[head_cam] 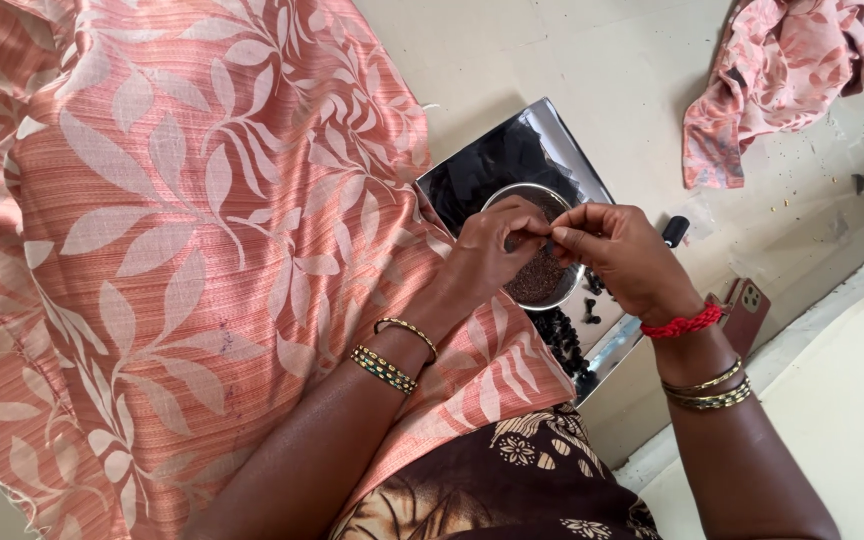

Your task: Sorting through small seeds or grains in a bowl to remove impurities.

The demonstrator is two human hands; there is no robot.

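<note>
My left hand [492,250] and my right hand [622,255] meet fingertip to fingertip just above a small round steel bowl [552,297] of fine dark grains. Both pinch something very small between thumb and finger; what it is cannot be made out. The bowl rests on a shiny steel tray [507,155] on the floor. Several larger dark beads [562,340] lie on the tray below the bowl. Bangles circle both wrists, and a red thread band sits on the right one.
Peach cloth with a pale leaf print [172,230] covers my lap at left. A crumpled piece of the same cloth [772,80] lies at top right. A phone in a reddish case [747,310] and a small black cylinder [675,231] lie on the pale floor.
</note>
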